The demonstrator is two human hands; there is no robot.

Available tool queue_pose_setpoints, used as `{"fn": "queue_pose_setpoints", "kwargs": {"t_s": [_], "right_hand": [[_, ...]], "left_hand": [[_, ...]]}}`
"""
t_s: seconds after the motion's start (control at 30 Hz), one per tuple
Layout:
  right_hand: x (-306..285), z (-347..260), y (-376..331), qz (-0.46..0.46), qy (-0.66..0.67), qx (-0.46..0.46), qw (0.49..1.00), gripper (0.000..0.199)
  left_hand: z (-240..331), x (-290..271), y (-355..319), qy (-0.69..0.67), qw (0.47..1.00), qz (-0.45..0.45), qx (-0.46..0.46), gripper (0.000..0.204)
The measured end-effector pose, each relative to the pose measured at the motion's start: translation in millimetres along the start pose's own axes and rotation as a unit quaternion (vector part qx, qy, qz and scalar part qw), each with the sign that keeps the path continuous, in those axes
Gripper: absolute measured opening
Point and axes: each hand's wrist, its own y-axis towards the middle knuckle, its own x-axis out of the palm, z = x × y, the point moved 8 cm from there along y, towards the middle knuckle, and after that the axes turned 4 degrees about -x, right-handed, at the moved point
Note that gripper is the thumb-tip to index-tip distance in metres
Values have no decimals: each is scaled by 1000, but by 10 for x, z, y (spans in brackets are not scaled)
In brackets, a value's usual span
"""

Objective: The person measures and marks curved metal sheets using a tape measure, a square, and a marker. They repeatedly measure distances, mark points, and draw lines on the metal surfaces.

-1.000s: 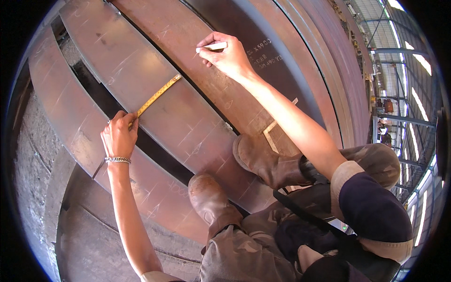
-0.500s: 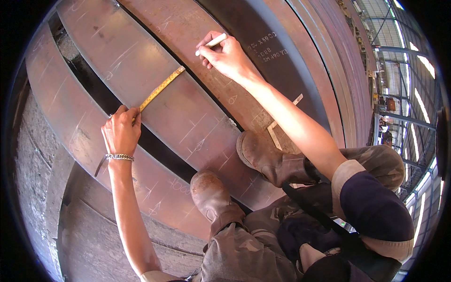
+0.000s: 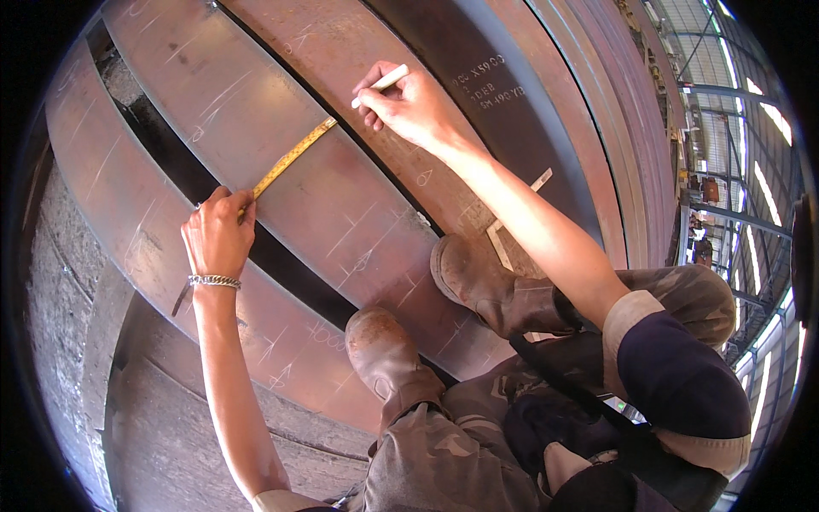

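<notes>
My left hand (image 3: 217,229) is closed on the near end of a yellow tape measure (image 3: 293,155). The tape lies across a brown steel plate (image 3: 256,102), and its far end reaches that plate's right edge. Fingers hide the end I hold. Between the fingertips of my right hand (image 3: 401,101) is a white marking stick, like chalk (image 3: 390,78). That hand hovers over the neighbouring rusty plate (image 3: 337,55), right of the tape's far end; its tip looks apart from the steel. Thin white lines and arrow marks show on the plates.
Dark gaps (image 3: 316,286) run between the long plates. My boots (image 3: 384,350) rest on the plates. A framing square (image 3: 497,243) lies near the right boot. A darker plate (image 3: 486,81) with white lettering lies further right, and the shed's steel frame (image 3: 734,171) rises beyond.
My right hand has shifted very slightly left with the white stick. My left hand and the tape have moved a little left and up. Both grips are the same.
</notes>
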Motion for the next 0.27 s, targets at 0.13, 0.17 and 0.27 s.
{"fn": "queue_pose_setpoints", "kwargs": {"t_s": [0.13, 0.17, 0.27], "right_hand": [[299, 28, 23, -84, 26, -2, 996, 9], [412, 35, 39, -114, 29, -5, 993, 9], [682, 50, 99, -172, 52, -18, 984, 10]], "left_hand": [[5, -31, -2, 0, 1000, 4, 2, 10], [8, -26, -3, -10, 1000, 0, 5, 10], [12, -26, 2, -15, 1000, 0, 9, 10]]}}
